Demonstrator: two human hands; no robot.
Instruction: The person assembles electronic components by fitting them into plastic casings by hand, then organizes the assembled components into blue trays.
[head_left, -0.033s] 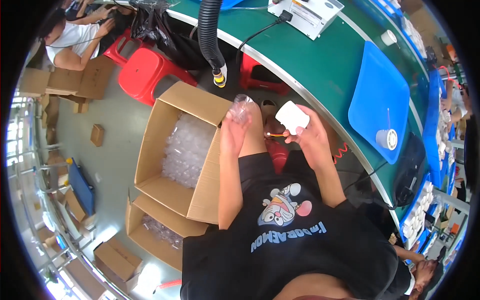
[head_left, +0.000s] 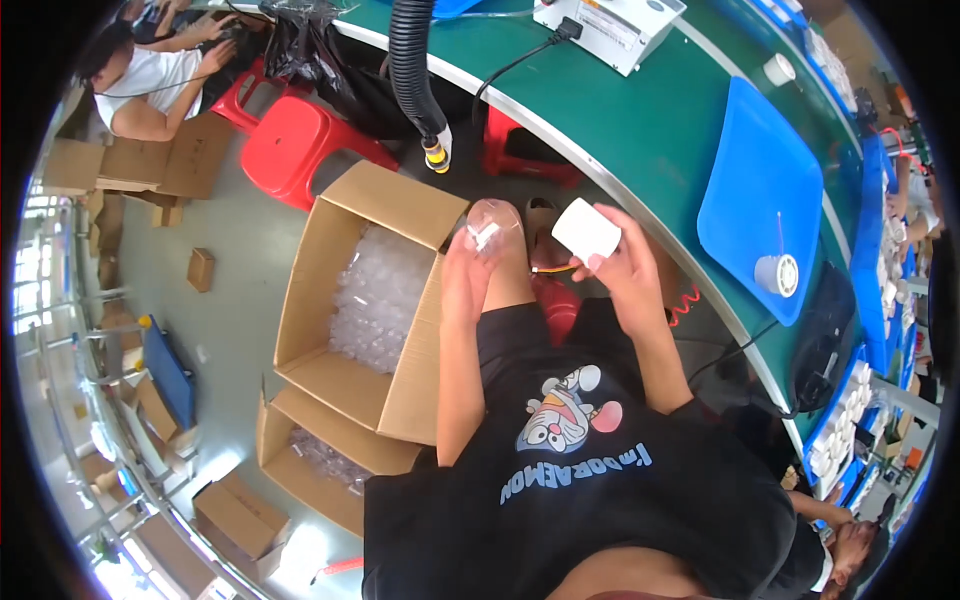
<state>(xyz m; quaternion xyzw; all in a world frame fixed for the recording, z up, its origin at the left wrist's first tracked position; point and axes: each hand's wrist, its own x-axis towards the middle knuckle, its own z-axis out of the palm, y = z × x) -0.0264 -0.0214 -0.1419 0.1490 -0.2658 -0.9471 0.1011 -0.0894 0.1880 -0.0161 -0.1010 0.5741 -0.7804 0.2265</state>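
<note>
My left hand [head_left: 466, 285] is closed around a clear plastic cover [head_left: 486, 232], held up over my knee. In my right hand [head_left: 634, 272] is a white cylindrical housing [head_left: 586, 233], tilted, with its smooth side toward me. A short bundle of coloured wires [head_left: 550, 268] with a small white plug hangs out beneath it. The two pieces are apart, close to the same height. Left of my left forearm stands an open cardboard box [head_left: 410, 350] filled with clear plastic pieces [head_left: 375, 300] like the one I hold.
A second open carton [head_left: 395, 455] sits behind the first. On the right, a green bench [head_left: 640, 150] carries a blue tray [head_left: 745, 180] with a white fan-like part [head_left: 776, 275]. A black hose [head_left: 410, 70] hangs ahead. Red stools [head_left: 290, 145] stand on the floor.
The clear plastic cover has turned slightly in my left hand. My right hand keeps the white housing in nearly the same place. The whole view has shifted a little.
</note>
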